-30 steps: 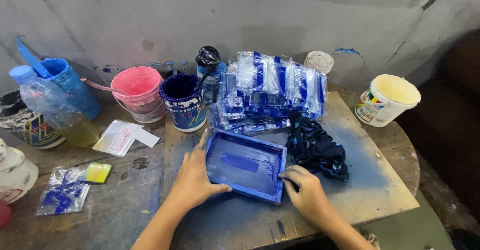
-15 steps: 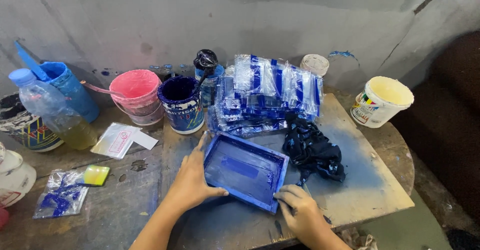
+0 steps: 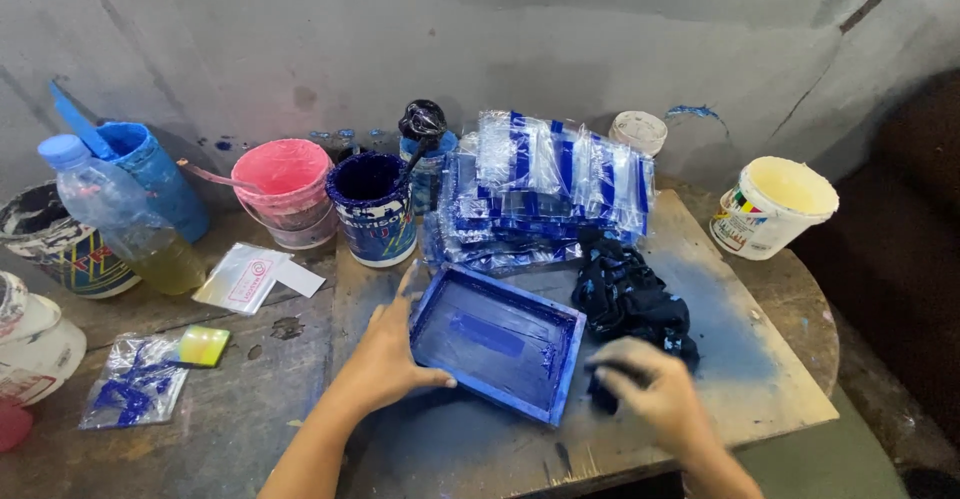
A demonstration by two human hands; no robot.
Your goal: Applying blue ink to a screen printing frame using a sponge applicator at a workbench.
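— Where does the blue-stained rectangular printing frame [image 3: 497,342] lie?

— Flat on the blue-smeared wooden worktop [image 3: 740,359], the left hand [image 3: 385,359] clamped on its near-left edge.

— The right hand [image 3: 655,394]?

— Blurred, fingers curled on the crumpled dark blue cloth [image 3: 630,299]; whether that grip is closed, I cannot tell.

— Behind?

— Stacked clear blue-printed bags [image 3: 545,184], a dark blue paint tub [image 3: 373,204].

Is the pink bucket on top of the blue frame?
No, the pink bucket stands at the back near the wall, apart from the blue frame, which the left hand holds by its edge.
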